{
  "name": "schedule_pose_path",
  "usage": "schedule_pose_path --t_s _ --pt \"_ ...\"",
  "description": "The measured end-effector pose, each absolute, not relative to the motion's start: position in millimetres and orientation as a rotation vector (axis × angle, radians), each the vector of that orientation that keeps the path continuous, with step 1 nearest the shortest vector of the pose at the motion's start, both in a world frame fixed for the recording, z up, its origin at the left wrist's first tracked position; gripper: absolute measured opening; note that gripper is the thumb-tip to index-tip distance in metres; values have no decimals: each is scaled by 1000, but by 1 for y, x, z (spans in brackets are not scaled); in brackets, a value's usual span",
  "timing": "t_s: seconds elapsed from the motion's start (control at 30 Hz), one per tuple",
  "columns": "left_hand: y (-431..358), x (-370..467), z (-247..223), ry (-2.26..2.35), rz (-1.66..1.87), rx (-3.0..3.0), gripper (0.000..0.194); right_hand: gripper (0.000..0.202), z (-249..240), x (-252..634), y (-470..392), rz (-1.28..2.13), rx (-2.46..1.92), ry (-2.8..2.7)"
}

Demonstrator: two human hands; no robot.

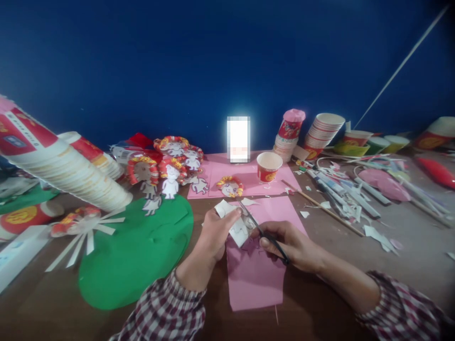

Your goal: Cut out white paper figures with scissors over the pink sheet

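Note:
My left hand (217, 233) grips a piece of white paper (239, 232) with a drawn outline, thumb on top. In my right hand (288, 244) is a pair of scissors (273, 239) with black handles, the blades pointing up and left at the paper's right side. Both hands are above a pink paper sheet (256, 289). Just beyond them, on another pink sheet (245, 188), lies a round red-and-yellow paper face (230, 187). A red paper cup (269, 166) with a white inside stands behind it to the right.
On the left are a green paper oval (135, 265), ring-shaped craft figures (170, 180) and a leaning stack of paper cups (71, 161). Stacked cups (323, 135) stand at the back right. Pens (337, 189), a wooden stick (325, 208) and paper scraps (382, 238) litter the right side.

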State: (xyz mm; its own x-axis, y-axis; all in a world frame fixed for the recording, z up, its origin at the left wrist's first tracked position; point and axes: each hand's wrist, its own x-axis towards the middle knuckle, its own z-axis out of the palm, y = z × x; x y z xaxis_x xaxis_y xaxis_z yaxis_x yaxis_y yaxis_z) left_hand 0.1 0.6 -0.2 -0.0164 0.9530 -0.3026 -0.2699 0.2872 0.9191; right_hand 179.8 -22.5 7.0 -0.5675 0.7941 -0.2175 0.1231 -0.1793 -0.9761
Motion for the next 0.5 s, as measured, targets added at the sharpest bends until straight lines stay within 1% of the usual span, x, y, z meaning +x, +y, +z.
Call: schedule_pose_path --t_s 0.5 --pt "1 -1 0 1172 1145 766 29 44 11 180 -23 1757 -1130 -1673"
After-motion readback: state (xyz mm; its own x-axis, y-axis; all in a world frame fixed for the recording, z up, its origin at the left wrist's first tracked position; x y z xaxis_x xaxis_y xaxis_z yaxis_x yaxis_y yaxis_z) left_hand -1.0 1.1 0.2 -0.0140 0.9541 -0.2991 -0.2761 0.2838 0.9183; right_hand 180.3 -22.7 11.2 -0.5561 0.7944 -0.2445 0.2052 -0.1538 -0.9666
